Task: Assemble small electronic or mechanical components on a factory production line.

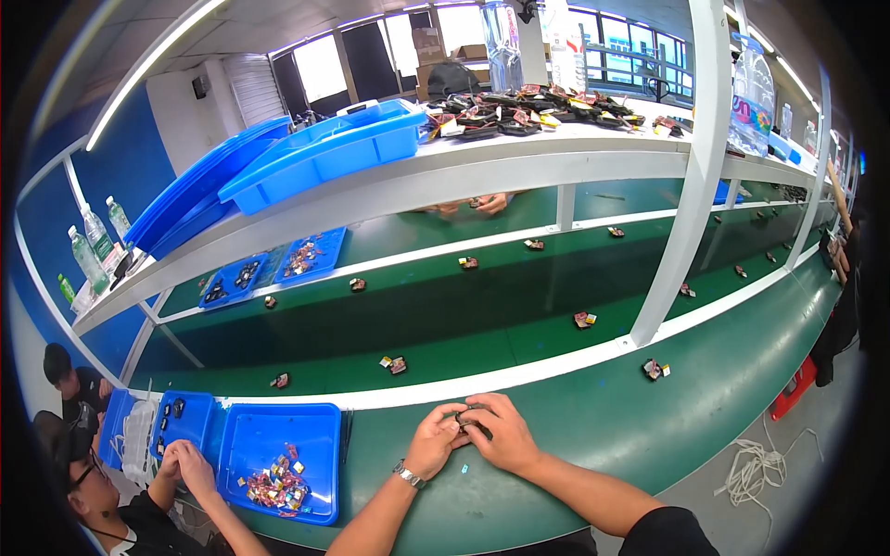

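My left hand (434,445), with a metal-banded watch on its wrist, meets my right hand (503,437) over the green bench (575,445). The fingers of both are closed around a small dark part (462,423), mostly hidden by them; its kind I cannot make out. Just below my hands lies a tiny light-blue piece (464,469). To the left stands a blue tray (320,422) with a heap of small red, yellow and white wired parts (278,486). Farther right on the bench rests a small black assembly (654,370) with white and yellow tags.
Beyond a white rail, a green conveyor belt (491,347) carries several small assemblies. A white post (681,195) rises to a shelf (556,153) holding blue trays, piled black parts and bottles. A co-worker's hands (190,468) are at the left. White cable (756,473) lies on the floor.
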A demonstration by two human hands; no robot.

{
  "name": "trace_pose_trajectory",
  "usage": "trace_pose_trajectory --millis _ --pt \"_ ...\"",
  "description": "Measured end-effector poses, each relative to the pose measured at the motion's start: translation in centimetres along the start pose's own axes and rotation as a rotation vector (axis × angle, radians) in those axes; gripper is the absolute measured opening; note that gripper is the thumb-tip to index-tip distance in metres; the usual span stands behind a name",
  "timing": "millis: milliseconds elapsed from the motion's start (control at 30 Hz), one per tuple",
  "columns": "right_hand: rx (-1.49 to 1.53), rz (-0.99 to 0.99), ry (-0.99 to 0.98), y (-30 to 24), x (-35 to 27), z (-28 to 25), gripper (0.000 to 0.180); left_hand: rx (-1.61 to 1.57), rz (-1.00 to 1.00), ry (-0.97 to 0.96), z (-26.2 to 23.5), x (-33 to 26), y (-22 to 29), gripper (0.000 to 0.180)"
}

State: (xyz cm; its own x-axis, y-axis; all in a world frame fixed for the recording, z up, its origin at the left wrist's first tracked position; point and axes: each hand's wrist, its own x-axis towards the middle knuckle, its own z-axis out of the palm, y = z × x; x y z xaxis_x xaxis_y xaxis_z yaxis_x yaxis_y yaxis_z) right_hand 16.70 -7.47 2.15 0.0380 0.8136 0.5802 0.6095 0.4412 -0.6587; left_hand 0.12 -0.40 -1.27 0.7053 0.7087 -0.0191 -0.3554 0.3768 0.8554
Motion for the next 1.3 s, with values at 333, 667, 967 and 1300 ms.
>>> trace_pose_trajectory --millis 333,667,967,1300 --pt "-0.179 -0.105 0.144 0.0 0.1 0.1 0.015 0.001 -0.030 0.047 0.4 -0.1 0.3 0.034" --pt "-0.239 -0.094 0.117 -0.6 -0.1 0.2 0.013 0.016 -0.051 0.056 0.7 -0.2 0.6 0.033" --pt "-0.272 -0.145 0.097 -0.2 -0.2 0.3 0.013 0.074 -0.072 0.080 1.0 -0.2 0.8 0.032" --pt "-0.193 -0.122 0.136 -0.2 0.0 0.6 0.015 0.209 0.040 0.207 1.4 -0.1 -0.2 0.024"
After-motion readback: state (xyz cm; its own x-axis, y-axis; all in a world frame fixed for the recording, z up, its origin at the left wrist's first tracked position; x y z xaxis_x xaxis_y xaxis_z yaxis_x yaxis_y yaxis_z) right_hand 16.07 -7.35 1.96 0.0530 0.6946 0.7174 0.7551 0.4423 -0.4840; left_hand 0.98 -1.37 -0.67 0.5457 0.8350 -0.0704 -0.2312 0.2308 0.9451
